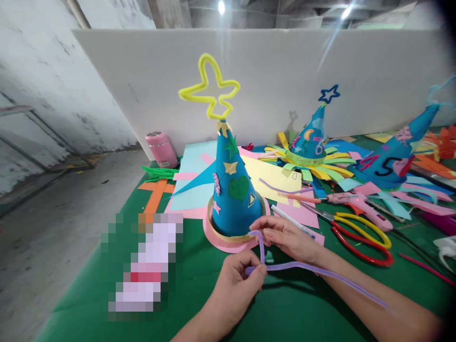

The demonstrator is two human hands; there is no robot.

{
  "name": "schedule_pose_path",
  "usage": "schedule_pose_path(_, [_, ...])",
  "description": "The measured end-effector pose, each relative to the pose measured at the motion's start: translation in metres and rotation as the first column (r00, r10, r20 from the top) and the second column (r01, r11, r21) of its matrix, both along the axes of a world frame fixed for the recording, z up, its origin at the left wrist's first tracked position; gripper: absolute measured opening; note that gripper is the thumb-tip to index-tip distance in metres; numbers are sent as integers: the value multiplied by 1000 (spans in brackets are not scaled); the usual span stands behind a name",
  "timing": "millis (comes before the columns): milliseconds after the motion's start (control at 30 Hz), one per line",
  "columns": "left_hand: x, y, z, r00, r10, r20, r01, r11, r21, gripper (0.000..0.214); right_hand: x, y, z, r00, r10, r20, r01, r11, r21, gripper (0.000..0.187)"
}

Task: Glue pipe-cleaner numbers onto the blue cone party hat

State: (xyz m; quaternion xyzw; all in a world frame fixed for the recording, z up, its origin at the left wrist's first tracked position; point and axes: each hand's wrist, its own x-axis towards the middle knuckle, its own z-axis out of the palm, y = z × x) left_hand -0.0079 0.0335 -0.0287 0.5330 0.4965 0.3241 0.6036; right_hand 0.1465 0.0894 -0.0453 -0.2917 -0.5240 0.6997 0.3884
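A purple pipe cleaner (299,264) is bent near one end and pinched by both my hands. My left hand (238,280) grips it at the bend, thumb against fingers. The short bent end is between the fingertips of my right hand (281,232), and the long tail runs right above my right forearm. Just beyond my hands stands a blue paper cone hat (233,190) with stars, a green heart and a pink brim (220,243). A yellow pipe-cleaner star shape (203,98) rises from its tip.
Scissors (359,235) and a pink glue gun (363,205) lie at right. Two more decorated cone hats (309,135) stand behind them. A pink bottle (161,148), green pipe cleaners (156,174) and coloured paper sheets (194,190) are at the back left. A blurred item (147,266) lies front left.
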Motion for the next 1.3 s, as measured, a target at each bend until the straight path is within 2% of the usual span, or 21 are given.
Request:
schedule_pose_path(200, [3, -2, -4, 997, -71, -40, 72, 997, 34, 20, -7, -6, 17, 990, -46, 132, 38, 997, 61, 13])
schedule_pose_path(367, [4, -3, -5, 994, -97, -55, 99, 994, 50, 22, -7, -9, 19, 982, -61, 180, 41, 993, 114, 11])
schedule_pose_path(567, [3, -3, -5, 988, -143, -65, 146, 988, 43, 20, 0, -7, 20, 959, -3, 283, -54, 979, 194, 8])
schedule_pose_path(733, [2, -4, -7, 981, -177, -81, 179, 984, 21, 22, 11, -3, 28, 887, 20, 462, -205, 913, 354, 7])
schedule_pose_path(833, [2, -5, -7, 978, -193, -75, 195, 981, 12, 22, 14, -3, 31, 867, 39, 497, -251, 895, 368, 8])
schedule_pose_path(900, [2, -4, -7, 982, -179, -59, 180, 984, 6, 22, 13, -3, 32, 886, 28, 463, -210, 914, 346, 3])
schedule_pose_path(1033, [0, -2, -11, 992, -102, 71, 105, 993, -46, 23, 9, -1, 27, 966, -29, 258, -31, 973, 227, 24])
schedule_pose_path(1133, [-4, 1, -13, 980, -15, 200, 35, 995, -95, 24, 8, 3, 15, 970, -130, 206, 97, 982, 163, 22])
schedule_pose_path(1200, [-6, 4, -13, 962, 42, 271, -10, 993, -118, 24, 6, 5, 6, 959, -146, 242, 109, 981, 161, 19])
schedule_pose_path(1300, [-9, 6, -10, 944, 95, 317, -59, 991, -121, 24, 3, 3, -2, 960, -93, 264, 59, 989, 135, 18])
